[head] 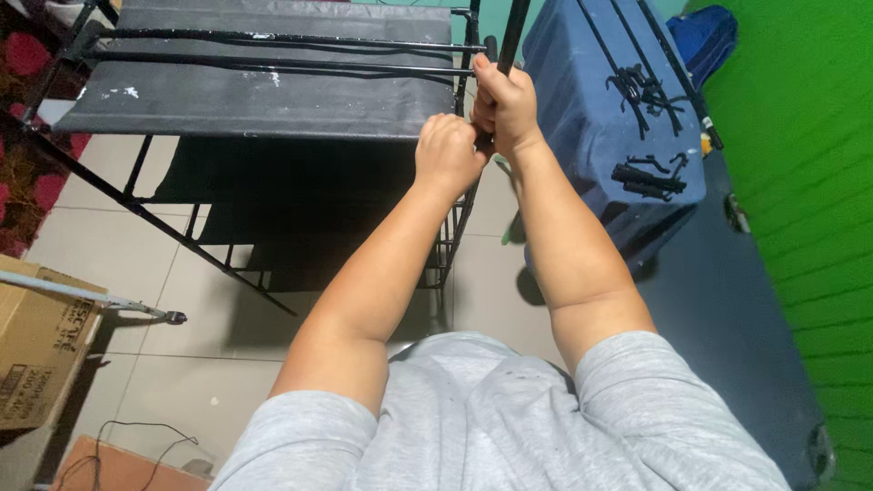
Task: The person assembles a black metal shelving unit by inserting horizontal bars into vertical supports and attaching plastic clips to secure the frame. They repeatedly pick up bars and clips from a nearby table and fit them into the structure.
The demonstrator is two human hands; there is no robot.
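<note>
My right hand (pixel 505 102) is wrapped around a thin black metal pole (pixel 512 32) that rises upright at the right side of a black metal rack (pixel 273 41). My left hand (pixel 447 150) is closed just below and to the left of it, at the rack's right frame beside the pole; what its fingers grip is hidden. The rack carries a black fabric shelf (pixel 255 100) with white specks and several black rods across the top. Both forearms reach forward from my grey shirt.
A blue suitcase (pixel 609 100) with loose black plastic parts (pixel 647 177) on top stands right of the rack. A green wall (pixel 800 182) runs along the right. A cardboard box (pixel 36 345) and a grey rod (pixel 91 300) lie at the left on the tiled floor.
</note>
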